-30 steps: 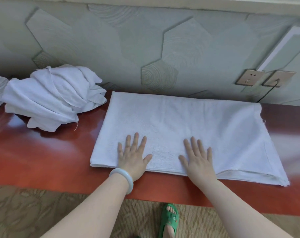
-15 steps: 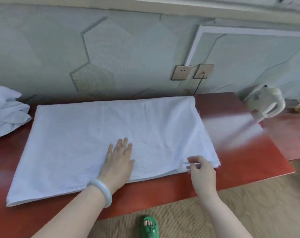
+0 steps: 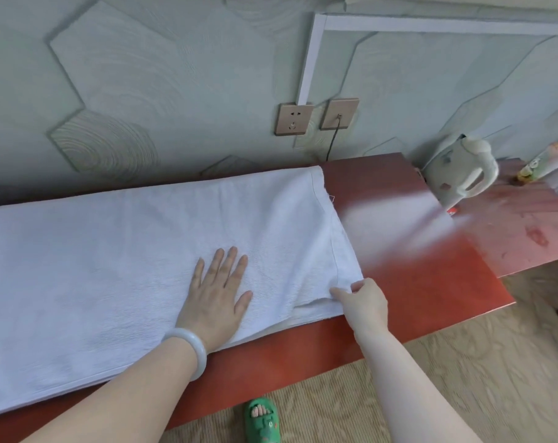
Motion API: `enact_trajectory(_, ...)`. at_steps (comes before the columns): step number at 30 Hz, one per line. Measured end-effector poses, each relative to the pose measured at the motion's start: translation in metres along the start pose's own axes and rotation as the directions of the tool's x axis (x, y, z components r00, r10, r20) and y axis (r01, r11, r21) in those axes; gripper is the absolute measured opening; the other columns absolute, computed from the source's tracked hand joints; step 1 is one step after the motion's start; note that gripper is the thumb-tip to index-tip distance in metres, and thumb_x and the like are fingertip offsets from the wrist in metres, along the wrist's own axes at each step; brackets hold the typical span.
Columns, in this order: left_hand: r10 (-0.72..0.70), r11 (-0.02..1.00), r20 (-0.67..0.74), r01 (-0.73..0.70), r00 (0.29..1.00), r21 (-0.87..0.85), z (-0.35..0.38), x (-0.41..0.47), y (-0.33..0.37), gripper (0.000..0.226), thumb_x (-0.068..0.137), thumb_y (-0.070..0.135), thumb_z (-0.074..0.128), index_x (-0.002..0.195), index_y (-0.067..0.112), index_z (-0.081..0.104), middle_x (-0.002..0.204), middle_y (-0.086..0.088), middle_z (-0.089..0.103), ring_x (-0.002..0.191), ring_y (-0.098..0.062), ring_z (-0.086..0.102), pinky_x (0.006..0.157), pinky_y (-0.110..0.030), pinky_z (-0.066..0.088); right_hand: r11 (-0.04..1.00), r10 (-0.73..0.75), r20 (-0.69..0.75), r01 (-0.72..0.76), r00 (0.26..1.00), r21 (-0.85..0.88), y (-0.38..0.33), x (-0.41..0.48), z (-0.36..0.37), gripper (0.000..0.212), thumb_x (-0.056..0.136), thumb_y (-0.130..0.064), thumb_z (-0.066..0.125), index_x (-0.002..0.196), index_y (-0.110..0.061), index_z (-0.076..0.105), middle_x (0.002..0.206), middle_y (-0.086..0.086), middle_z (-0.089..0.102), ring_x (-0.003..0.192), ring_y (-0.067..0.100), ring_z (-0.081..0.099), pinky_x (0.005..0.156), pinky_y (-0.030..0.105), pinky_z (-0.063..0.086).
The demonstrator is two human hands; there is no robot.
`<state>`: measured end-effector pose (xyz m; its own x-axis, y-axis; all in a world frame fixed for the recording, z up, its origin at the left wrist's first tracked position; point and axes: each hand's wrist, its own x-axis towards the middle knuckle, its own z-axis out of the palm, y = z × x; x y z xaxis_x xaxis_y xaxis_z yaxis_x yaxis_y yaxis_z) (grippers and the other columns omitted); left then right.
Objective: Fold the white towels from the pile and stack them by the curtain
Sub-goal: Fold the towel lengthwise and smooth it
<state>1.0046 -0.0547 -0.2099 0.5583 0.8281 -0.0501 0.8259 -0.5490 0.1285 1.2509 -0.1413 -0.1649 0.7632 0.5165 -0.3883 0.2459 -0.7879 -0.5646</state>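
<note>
Reads as white terry cloth at the towel (image 3: 111, 266): looped nap, matt, stitched hem at the right edge. Shows red-brown lacquer on the table top (image 3: 415, 257), smooth and glossy, with a pale sheen. Registers as matt relief with ringed grooves on the wall (image 3: 143, 75). Looks satin and metal-toned at the socket plates (image 3: 293, 119); cannot tell metal from plastic. Appears pale, smooth and polished at the bracelet (image 3: 194, 342). Presents as matt woven floor covering (image 3: 447, 378) and a smooth green moulded slipper (image 3: 261, 420).

A furnished room in a home or guesthouse — which one, I cannot tell. It has hexagon-patterned wallpaper (image 3: 143, 75), wall sockets (image 3: 293, 119), a glossy red wooden counter (image 3: 415, 266) and patterned carpet (image 3: 462, 378) — and a white kettle (image 3: 456, 174) at far right.
</note>
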Motion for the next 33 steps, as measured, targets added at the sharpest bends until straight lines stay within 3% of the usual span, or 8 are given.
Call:
enact_trajectory(4, -0.001, 1.000, -0.013, 0.002, 1.000, 0.010, 0.002, 0.000, 0.000, 0.065, 0.097, 0.051, 0.020, 0.154, 0.018, 0.026, 0.161, -0.002, 0.019, 0.149, -0.020, 0.013, 0.118, -0.047, 0.007, 0.998, -0.057, 0.087, 0.060, 0.995, -0.033, -0.004, 0.005, -0.002, 0.025, 0.075, -0.015, 0.069, 0.068, -0.010, 0.045, 0.072, 0.005, 0.046, 0.064, 0.022, 0.045, 0.055, 0.034, 0.034)
enact_trajectory(11, 0.003, 1.000, -0.014, -0.003, 1.000, 0.010, 0.005, 0.000, -0.002, 0.066, 0.097, 0.052, 0.015, 0.155, 0.020, 0.020, 0.162, -0.001, 0.013, 0.150, -0.018, 0.005, 0.119, -0.047, 0.003, 0.923, 0.105, 0.187, -0.166, 0.977, 0.347, 0.018, 0.020, -0.043, 0.021, 0.079, 0.008, 0.067, 0.098, 0.003, 0.061, 0.083, 0.015, 0.064, 0.054, 0.018, 0.058, 0.042, 0.018, 0.048)
enact_trajectory(18, 0.006, 1.000, -0.014, -0.006, 1.000, 0.023, 0.007, 0.000, -0.002, 0.066, 0.098, 0.052, 0.018, 0.155, 0.020, 0.022, 0.163, -0.001, 0.013, 0.150, -0.019, 0.006, 0.119, -0.046, 0.002, 0.973, 0.042, 0.038, -0.050, 0.998, 0.225, 0.019, 0.026, -0.033, 0.011, 0.083, -0.009, 0.067, 0.090, -0.001, 0.067, 0.073, 0.008, 0.066, 0.057, 0.020, 0.059, 0.061, 0.034, 0.051)
enact_trajectory(22, 0.011, 1.000, -0.009, -0.011, 1.000, 0.016, 0.007, 0.000, -0.003, 0.065, 0.098, 0.051, 0.021, 0.154, 0.019, 0.024, 0.162, -0.002, 0.016, 0.150, -0.020, 0.010, 0.118, -0.047, 0.003, 0.987, 0.051, -0.017, -0.053, 0.999, -0.153, 0.005, 0.016, -0.035, 0.027, 0.077, -0.006, 0.066, 0.102, -0.002, 0.058, 0.103, 0.014, 0.059, 0.095, 0.032, 0.056, 0.079, 0.039, 0.048)
enact_trajectory(24, 0.004, 1.000, 0.010, -0.004, 1.000, 0.008, 0.006, 0.000, -0.002, 0.065, 0.098, 0.051, 0.019, 0.154, 0.019, 0.024, 0.162, -0.002, 0.016, 0.150, -0.021, 0.008, 0.118, -0.047, 0.003, 0.901, -0.157, -0.112, 0.096, 0.981, -0.424, -0.015, 0.004, -0.021, 0.035, 0.078, -0.001, 0.056, 0.113, -0.003, 0.054, 0.119, 0.019, 0.048, 0.109, 0.038, 0.045, 0.090, 0.042, 0.041)
enact_trajectory(28, 0.023, 0.998, 0.027, -0.021, 0.999, -0.052, 0.001, 0.001, -0.004, 0.067, 0.095, 0.051, 0.007, 0.155, 0.022, 0.008, 0.162, 0.003, -0.006, 0.150, -0.018, -0.009, 0.118, -0.042, -0.009, 0.641, -0.707, 0.130, 0.707, 0.695, -0.299, -0.061, -0.046, 0.063, 0.049, 0.087, -0.007, 0.055, 0.135, -0.006, 0.048, 0.146, 0.013, 0.042, 0.134, 0.033, 0.037, 0.111, 0.039, 0.028)
enact_trajectory(30, 0.006, 0.998, 0.015, -0.005, 1.000, -0.060, -0.004, -0.009, -0.020, 0.063, 0.097, 0.047, 0.011, 0.155, 0.021, 0.014, 0.162, 0.003, 0.001, 0.151, -0.018, 0.002, 0.118, -0.042, -0.004, 0.478, -0.768, 0.270, 0.799, 0.582, -0.364, -0.055, -0.053, 0.097, 0.052, 0.096, -0.029, 0.041, 0.146, -0.013, 0.040, 0.155, 0.006, 0.032, 0.143, 0.027, 0.030, 0.118, 0.041, 0.019)
enact_trajectory(33, -0.151, 0.988, -0.009, 0.151, 0.988, 0.013, -0.006, -0.050, -0.075, 0.061, 0.100, 0.050, 0.015, 0.153, 0.023, 0.028, 0.160, 0.000, 0.022, 0.148, -0.020, 0.019, 0.116, -0.049, 0.011, 0.419, -0.734, 0.270, 0.729, 0.623, -0.541, -0.019, -0.025, 0.092, 0.064, 0.095, -0.051, 0.025, 0.152, -0.021, 0.028, 0.158, 0.002, 0.025, 0.146, 0.024, 0.023, 0.118, 0.044, 0.010)
